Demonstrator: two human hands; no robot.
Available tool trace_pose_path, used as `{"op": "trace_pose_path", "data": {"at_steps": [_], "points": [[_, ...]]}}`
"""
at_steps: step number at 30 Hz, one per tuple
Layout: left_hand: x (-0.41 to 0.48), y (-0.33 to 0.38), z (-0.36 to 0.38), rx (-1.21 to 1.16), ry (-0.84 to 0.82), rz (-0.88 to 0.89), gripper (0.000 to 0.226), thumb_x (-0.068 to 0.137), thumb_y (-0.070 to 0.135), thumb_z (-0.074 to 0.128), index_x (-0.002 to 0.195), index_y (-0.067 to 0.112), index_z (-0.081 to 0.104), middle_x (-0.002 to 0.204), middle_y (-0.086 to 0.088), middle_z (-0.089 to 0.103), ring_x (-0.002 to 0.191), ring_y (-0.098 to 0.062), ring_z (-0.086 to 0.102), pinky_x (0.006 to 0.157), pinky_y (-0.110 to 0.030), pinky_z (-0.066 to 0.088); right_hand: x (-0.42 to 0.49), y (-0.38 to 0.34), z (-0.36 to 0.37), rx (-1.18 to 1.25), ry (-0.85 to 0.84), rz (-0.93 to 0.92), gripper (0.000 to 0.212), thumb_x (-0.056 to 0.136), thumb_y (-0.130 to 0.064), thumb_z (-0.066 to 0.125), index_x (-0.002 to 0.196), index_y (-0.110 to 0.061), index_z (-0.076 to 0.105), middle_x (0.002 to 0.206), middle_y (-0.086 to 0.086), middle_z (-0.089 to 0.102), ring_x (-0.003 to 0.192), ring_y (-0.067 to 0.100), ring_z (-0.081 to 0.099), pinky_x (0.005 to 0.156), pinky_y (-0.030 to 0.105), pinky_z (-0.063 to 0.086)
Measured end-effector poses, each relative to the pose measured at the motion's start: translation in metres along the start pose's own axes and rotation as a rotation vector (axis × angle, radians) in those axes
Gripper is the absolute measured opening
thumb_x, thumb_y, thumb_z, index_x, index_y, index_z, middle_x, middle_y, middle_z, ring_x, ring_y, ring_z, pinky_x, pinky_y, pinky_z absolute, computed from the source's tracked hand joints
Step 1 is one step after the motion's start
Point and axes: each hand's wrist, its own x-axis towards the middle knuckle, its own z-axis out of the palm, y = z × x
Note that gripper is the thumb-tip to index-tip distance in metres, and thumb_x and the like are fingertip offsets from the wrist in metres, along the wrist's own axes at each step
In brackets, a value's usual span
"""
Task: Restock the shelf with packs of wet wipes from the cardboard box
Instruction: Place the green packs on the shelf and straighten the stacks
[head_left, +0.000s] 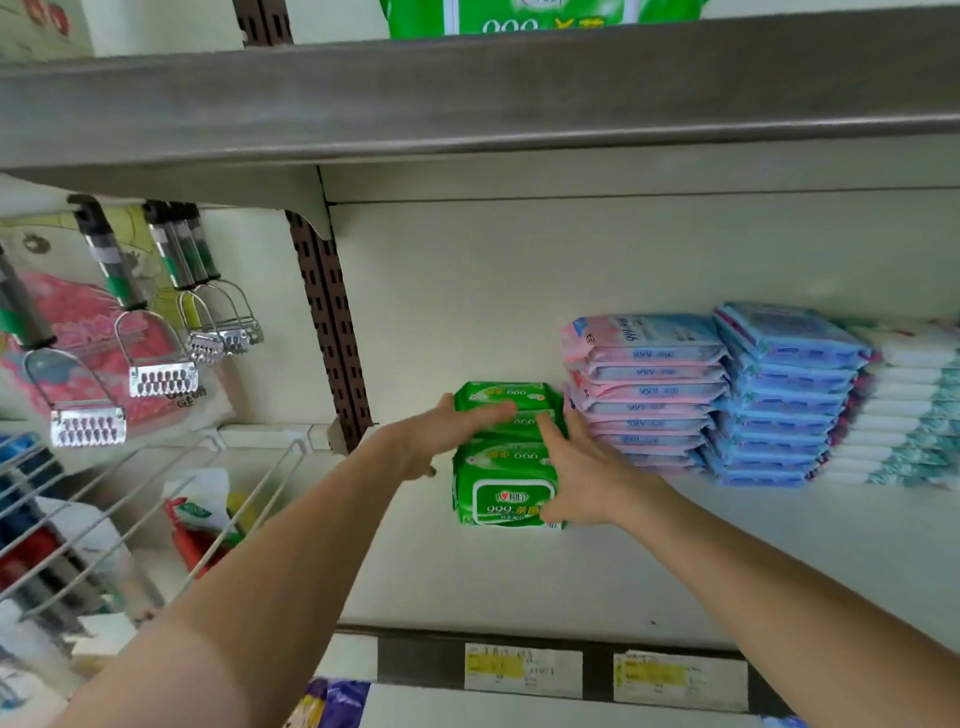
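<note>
Head cam, looking down at the green wet wipe packs (506, 488). They sit in a small pile on the white shelf (519, 582), left of the middle and just beside a stack of pink packs (644, 389). Honestly can't count the pile: the hands cover the middle of it and it's a bit blurry, so only the front pack's lid label reads clearly.

The left hand (441, 436) comes in from the left with its fingers (488, 415) pretty much straight, lying flat across the upper pack. Its thumb is tucked low on the left side and I can't tell if it touches anything. The right hand (582, 467) is flat against the right side of the pile, squeezed between the green packs and the pink ones. Its fingers point up along the edge, close together, and its thumb (545, 514) sits on the front pack's corner. So both hands press the pile from either side rather than wrapping round it.

Further right are blue packs (784, 395), then a white and teal stack (909, 405) cut off by the frame edge. The upper shelf (467, 98) hides most of another green pack (519, 18). Metal tools (161, 374) hang on the left over a wire basket (156, 499), and the price labels (522, 670) are too blurry to read.
</note>
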Motion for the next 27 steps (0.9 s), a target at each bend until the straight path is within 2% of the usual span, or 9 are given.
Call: {"op": "trace_pose_path", "data": {"at_steps": [3,6,9,12,14,19,23,25,27], "points": [[0.02,0.003,-0.008,-0.167,0.129,-0.068,0.093,0.086,0.062,0.054,0.154,0.024,0.001,0.159,-0.009,0.019,0.141,-0.038,0.024,0.112,-0.056,0.024,0.001,-0.01,0.0,-0.106,0.053,-0.032,0.112,0.072,-0.044,0.075,0.151,-0.021,-0.001,0.15,0.017,0.006,0.133,0.036,0.033,0.102,0.045,0.042],[0.034,0.007,0.0,-0.178,0.153,-0.096,0.087,0.09,0.052,0.056,0.151,0.027,0.0,0.151,-0.016,0.032,0.133,-0.044,0.037,0.106,-0.06,0.033,0.005,-0.021,0.002,-0.121,0.048,-0.022,0.108,0.073,-0.044,0.074,0.151,-0.025,0.0,0.152,0.015,0.003,0.131,0.04,0.033,0.1,0.046,0.042],[0.043,0.01,0.009,-0.274,0.128,-0.087,0.075,0.09,0.039,0.062,0.145,0.02,0.015,0.129,-0.019,0.051,0.108,-0.04,0.06,0.091,-0.062,0.047,0.007,-0.023,0.001,-0.138,0.017,-0.014,0.104,0.077,-0.043,0.072,0.151,-0.026,0.002,0.151,0.016,0.006,0.13,0.041,0.034,0.099,0.046,0.042],[0.047,0.012,0.014,-0.299,0.135,-0.079,0.059,0.093,0.024,0.061,0.138,0.013,0.025,0.118,-0.021,0.055,0.089,-0.035,0.066,0.079,-0.054,0.056,0.006,-0.02,-0.002,-0.158,0.022,-0.038,0.102,0.078,-0.041,0.072,0.152,-0.025,0.004,0.149,0.016,0.012,0.125,0.038,0.042,0.094,0.042,0.043],[0.048,0.012,0.016,-0.283,0.148,-0.07,0.054,0.093,0.021,0.06,0.136,0.012,0.029,0.118,-0.021,0.056,0.085,-0.033,0.066,0.073,-0.048,0.057,0.006,-0.019,-0.003,-0.162,0.022,-0.054,0.102,0.078,-0.039,0.073,0.152,-0.024,0.005,0.149,0.016,0.014,0.121,0.037,0.046,0.092,0.041,0.044],[0.048,0.015,0.02,-0.271,0.16,-0.073,0.055,0.091,0.019,0.062,0.135,0.012,0.03,0.118,-0.022,0.057,0.093,-0.037,0.067,0.08,-0.055,0.056,0.006,-0.015,-0.004,-0.141,0.002,-0.065,0.102,0.078,-0.036,0.074,0.152,-0.024,0.005,0.15,0.017,0.011,0.122,0.038,0.046,0.094,0.042,0.044],[0.046,0.018,0.023,-0.313,0.171,-0.081,0.05,0.092,0.017,0.059,0.133,0.013,0.032,0.116,-0.023,0.058,0.092,-0.038,0.067,0.08,-0.057,0.055,0.006,-0.017,0.0,-0.145,-0.008,-0.05,0.102,0.081,-0.035,0.072,0.152,-0.024,0.0,0.152,0.021,0.003,0.122,0.04,0.044,0.097,0.044,0.041],[0.043,0.018,0.021,-0.369,0.141,-0.085,0.038,0.095,0.02,0.054,0.129,0.011,0.039,0.113,-0.022,0.061,0.09,-0.035,0.068,0.08,-0.053,0.056,0.007,-0.019,0.001,-0.143,-0.01,-0.047,0.102,0.081,-0.034,0.072,0.152,-0.023,-0.001,0.153,0.022,0.0,0.122,0.04,0.045,0.098,0.042,0.04],[0.038,0.015,0.017,-0.442,0.076,-0.094,0.028,0.098,0.03,0.047,0.115,0.009,0.055,0.108,-0.017,0.066,0.087,-0.03,0.067,0.083,-0.044,0.056,0.007,-0.019,0.002,-0.126,-0.017,-0.041,0.103,0.081,-0.034,0.072,0.152,-0.024,-0.002,0.153,0.022,-0.002,0.124,0.041,0.042,0.1,0.042,0.039]]}}
